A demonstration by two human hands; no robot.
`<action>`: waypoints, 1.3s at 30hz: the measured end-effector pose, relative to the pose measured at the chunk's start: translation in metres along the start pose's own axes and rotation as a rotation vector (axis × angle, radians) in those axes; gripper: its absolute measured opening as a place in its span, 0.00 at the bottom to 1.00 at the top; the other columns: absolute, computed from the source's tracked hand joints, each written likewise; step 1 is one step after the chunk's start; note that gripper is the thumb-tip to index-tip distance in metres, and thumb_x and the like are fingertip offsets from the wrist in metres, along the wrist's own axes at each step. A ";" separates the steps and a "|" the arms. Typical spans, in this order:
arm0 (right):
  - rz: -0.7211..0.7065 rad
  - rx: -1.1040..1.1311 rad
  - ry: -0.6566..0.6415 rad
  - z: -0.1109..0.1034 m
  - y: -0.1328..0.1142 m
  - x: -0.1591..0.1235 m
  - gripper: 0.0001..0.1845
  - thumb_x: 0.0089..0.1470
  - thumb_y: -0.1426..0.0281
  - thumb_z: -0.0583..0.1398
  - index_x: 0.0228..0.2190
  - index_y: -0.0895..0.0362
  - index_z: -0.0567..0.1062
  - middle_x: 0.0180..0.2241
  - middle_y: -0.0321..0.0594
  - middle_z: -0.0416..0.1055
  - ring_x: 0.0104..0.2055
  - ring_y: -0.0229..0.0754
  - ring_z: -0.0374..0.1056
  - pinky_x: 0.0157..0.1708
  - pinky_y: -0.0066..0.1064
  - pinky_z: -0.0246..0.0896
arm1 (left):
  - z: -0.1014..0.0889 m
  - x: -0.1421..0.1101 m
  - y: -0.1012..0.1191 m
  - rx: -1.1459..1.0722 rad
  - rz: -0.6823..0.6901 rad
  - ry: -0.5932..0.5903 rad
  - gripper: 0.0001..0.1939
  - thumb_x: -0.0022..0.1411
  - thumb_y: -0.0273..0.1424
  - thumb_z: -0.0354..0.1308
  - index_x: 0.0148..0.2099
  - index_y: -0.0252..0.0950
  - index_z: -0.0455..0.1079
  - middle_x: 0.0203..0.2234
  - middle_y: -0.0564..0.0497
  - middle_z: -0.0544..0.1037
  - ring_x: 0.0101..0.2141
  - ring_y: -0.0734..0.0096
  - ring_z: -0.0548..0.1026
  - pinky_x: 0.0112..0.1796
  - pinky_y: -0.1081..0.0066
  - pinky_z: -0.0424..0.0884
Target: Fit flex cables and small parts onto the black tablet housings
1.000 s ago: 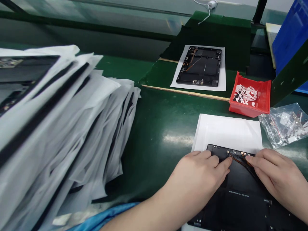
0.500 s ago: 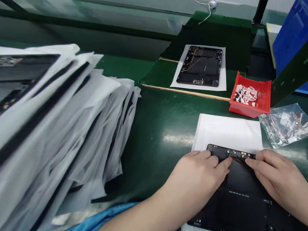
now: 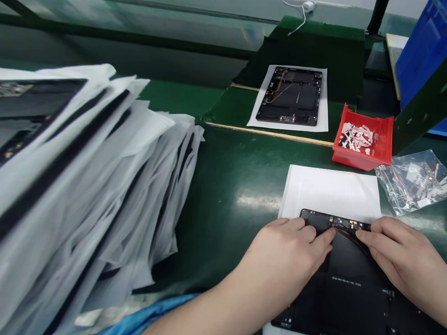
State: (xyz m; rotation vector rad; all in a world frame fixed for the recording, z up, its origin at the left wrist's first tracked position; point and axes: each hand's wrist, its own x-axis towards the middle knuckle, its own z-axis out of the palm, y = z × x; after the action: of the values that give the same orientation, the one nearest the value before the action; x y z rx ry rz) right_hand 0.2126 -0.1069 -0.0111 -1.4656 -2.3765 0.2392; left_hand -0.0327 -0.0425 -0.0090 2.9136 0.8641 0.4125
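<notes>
An opened black tablet (image 3: 345,293) lies at the lower right, its inner side up, partly under my hands. Along its far edge run a small circuit strip with gold contacts (image 3: 353,224) and a thin orange-brown cable (image 3: 344,233). My left hand (image 3: 289,249) is closed at the far left edge, fingers curled, with the index fingertip pressed on the cable's end. At the far right corner my right hand (image 3: 401,253) is closed on the tablet's edge, one fingertip beside the circuit strip. What lies under the fingertips is hidden.
White sheets (image 3: 331,188) lie under the tablet. Behind are a red bin (image 3: 382,139) of small white parts and a clear plastic bag (image 3: 412,181). Another opened tablet (image 3: 291,95) rests on a raised green board. Wrapped tablets form a tall stack (image 3: 115,186) at left; a blue crate (image 3: 419,60) stands right.
My left index fingertip has shifted very slightly left along the cable. Otherwise both hands and the tablet hold almost the same position.
</notes>
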 end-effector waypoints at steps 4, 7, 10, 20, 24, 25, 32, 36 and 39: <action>0.001 -0.007 -0.009 -0.001 -0.001 0.000 0.14 0.67 0.77 0.52 0.42 0.56 0.78 0.32 0.42 0.72 0.31 0.41 0.70 0.31 0.32 0.67 | 0.001 0.000 0.000 -0.001 0.007 -0.013 0.09 0.67 0.32 0.60 0.48 0.39 0.77 0.21 0.56 0.74 0.24 0.68 0.72 0.25 0.69 0.63; 0.003 -0.018 -0.008 -0.001 -0.001 0.001 0.15 0.67 0.76 0.52 0.42 0.57 0.78 0.32 0.42 0.72 0.31 0.41 0.70 0.31 0.31 0.67 | 0.001 0.000 0.000 -0.002 0.010 -0.014 0.09 0.68 0.32 0.59 0.48 0.39 0.77 0.21 0.56 0.74 0.24 0.67 0.72 0.24 0.68 0.63; -0.002 -0.027 -0.009 -0.001 -0.001 0.000 0.15 0.67 0.76 0.52 0.42 0.56 0.78 0.32 0.42 0.72 0.31 0.41 0.70 0.31 0.31 0.67 | 0.000 -0.001 0.000 -0.003 0.004 -0.009 0.09 0.68 0.32 0.59 0.48 0.39 0.77 0.21 0.55 0.74 0.24 0.68 0.72 0.24 0.69 0.63; -0.014 -0.012 -0.015 0.000 0.000 -0.003 0.14 0.66 0.78 0.52 0.44 0.55 0.77 0.32 0.41 0.71 0.32 0.41 0.69 0.32 0.32 0.66 | -0.001 0.001 -0.001 -0.021 -0.009 0.004 0.07 0.67 0.32 0.61 0.45 0.40 0.78 0.21 0.56 0.74 0.23 0.68 0.72 0.25 0.69 0.64; -0.016 -0.004 -0.037 -0.001 0.001 -0.002 0.14 0.66 0.78 0.52 0.44 0.56 0.77 0.32 0.41 0.71 0.32 0.41 0.69 0.32 0.33 0.66 | -0.001 0.001 -0.001 -0.020 -0.011 0.001 0.07 0.68 0.32 0.60 0.46 0.40 0.78 0.21 0.55 0.74 0.24 0.68 0.72 0.25 0.70 0.64; -0.015 -0.005 -0.038 -0.001 0.000 -0.002 0.14 0.66 0.78 0.52 0.44 0.56 0.77 0.32 0.41 0.71 0.32 0.41 0.69 0.32 0.33 0.66 | -0.001 0.001 -0.001 -0.019 -0.010 -0.002 0.07 0.68 0.32 0.60 0.46 0.40 0.78 0.21 0.55 0.74 0.24 0.68 0.72 0.25 0.70 0.65; -0.010 -0.008 -0.028 -0.002 0.000 -0.002 0.16 0.66 0.77 0.52 0.43 0.55 0.78 0.32 0.41 0.71 0.32 0.41 0.70 0.32 0.31 0.67 | 0.001 -0.001 -0.001 -0.010 0.008 -0.019 0.10 0.69 0.32 0.57 0.49 0.39 0.77 0.22 0.55 0.74 0.25 0.68 0.72 0.25 0.69 0.65; -0.006 -0.008 -0.022 -0.002 0.000 -0.002 0.15 0.66 0.77 0.52 0.43 0.55 0.77 0.32 0.41 0.71 0.32 0.41 0.70 0.32 0.31 0.66 | 0.000 -0.001 -0.001 -0.013 0.005 -0.013 0.09 0.68 0.32 0.59 0.49 0.40 0.77 0.22 0.55 0.74 0.24 0.68 0.72 0.25 0.70 0.65; -0.003 0.006 -0.016 -0.002 0.000 -0.001 0.15 0.67 0.77 0.51 0.42 0.56 0.77 0.31 0.41 0.71 0.31 0.40 0.69 0.31 0.31 0.66 | 0.000 0.000 -0.001 -0.012 0.002 -0.014 0.10 0.68 0.32 0.60 0.49 0.40 0.77 0.22 0.55 0.74 0.24 0.68 0.72 0.25 0.70 0.65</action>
State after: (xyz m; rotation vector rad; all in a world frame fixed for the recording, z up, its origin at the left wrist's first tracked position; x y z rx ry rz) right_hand 0.2134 -0.1077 -0.0091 -1.4622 -2.3886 0.2580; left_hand -0.0331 -0.0419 -0.0087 2.9031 0.8541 0.3958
